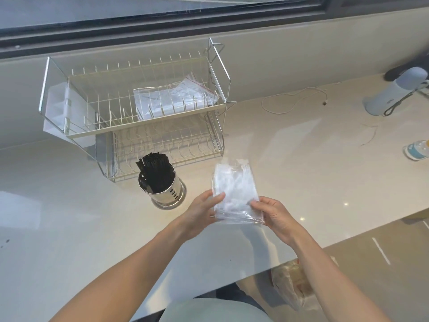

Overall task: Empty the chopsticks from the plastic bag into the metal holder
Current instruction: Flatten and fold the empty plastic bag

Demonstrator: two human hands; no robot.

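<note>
A round metal holder [167, 190] stands on the pale counter, and a bundle of black chopsticks [154, 169] sticks up out of it. Right of the holder I hold a clear plastic bag [234, 189] flat just above the counter. The bag looks crumpled, and no dark chopsticks show inside it. My left hand [202, 211] grips the bag's left lower edge, thumb on top. My right hand [274, 216] pinches its right lower corner.
A two-tier wire dish rack [139, 108] stands behind the holder, with another clear zip bag [176, 96] on its upper tier. A white cable [294, 101], a pale blue bottle [394, 94] and a small bottle [417, 151] lie to the right. The counter's front edge runs near my body.
</note>
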